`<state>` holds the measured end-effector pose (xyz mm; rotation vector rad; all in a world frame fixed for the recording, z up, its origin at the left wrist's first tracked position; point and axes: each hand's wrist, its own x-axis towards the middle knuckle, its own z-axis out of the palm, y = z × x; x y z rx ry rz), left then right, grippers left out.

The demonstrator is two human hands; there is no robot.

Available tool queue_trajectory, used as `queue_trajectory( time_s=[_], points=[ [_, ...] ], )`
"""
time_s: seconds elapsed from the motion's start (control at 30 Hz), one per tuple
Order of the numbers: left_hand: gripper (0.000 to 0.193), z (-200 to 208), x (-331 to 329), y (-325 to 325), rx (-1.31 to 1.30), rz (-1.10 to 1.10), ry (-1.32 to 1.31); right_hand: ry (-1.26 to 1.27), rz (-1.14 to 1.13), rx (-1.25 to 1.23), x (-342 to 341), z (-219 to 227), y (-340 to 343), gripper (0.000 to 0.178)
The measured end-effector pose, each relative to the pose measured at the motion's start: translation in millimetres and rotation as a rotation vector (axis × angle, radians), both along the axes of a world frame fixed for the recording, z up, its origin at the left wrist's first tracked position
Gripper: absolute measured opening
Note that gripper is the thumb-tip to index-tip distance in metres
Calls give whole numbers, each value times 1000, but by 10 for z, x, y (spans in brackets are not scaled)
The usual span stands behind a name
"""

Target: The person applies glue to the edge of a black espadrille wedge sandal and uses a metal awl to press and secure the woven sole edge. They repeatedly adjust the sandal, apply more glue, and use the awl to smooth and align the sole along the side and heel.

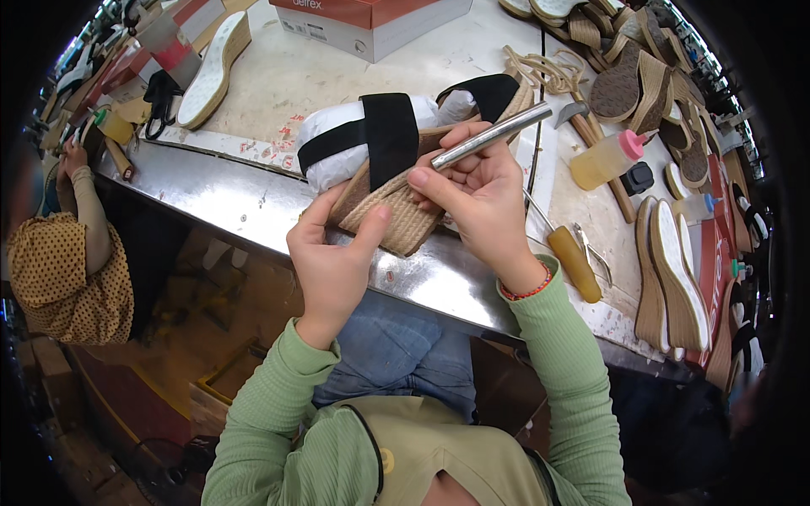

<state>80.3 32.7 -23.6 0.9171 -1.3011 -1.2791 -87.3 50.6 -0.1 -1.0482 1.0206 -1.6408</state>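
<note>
A wedge sandal with black straps and a woven rope-covered wedge lies tilted at the front edge of the bench. White padding fills it under the straps. My left hand grips its near end, thumb pressed along the woven side and fingers going out of sight behind. Between the thumb and fingers of my right hand is a smooth metal rod, pointing up to the right. That hand's thumb and fingertips are close against the sandal's woven side; whether they touch it I cannot tell.
Right of my hands lie a yellow-handled tool with a thin shaft, nippers, a hammer and a pink-capped bottle. Wedge soles stand beyond. A red-and-white box sits at the back. Another person is at the left.
</note>
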Motion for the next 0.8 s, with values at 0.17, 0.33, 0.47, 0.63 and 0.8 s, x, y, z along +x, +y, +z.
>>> queue_trajectory(
  time_s=[0.17,0.33,0.47,0.63,0.8],
  points=[
    [37,-42,-10,-10,-72,46,-84,30,-23,5,26,12,2,41],
    [32,-40,-60,-12,-34,62,-30,89,-11,-5,34,51,-28,39],
    [26,-6,-73,-30,38,44,48,158,24,0,14,75,-58,38],
    [26,-12,-63,-42,51,15,90,-38,29,-19,-29,67,-48,37],
    [30,-101,-79,-34,-29,19,78,8,19,-4,-30,20,-22,36]
  ],
)
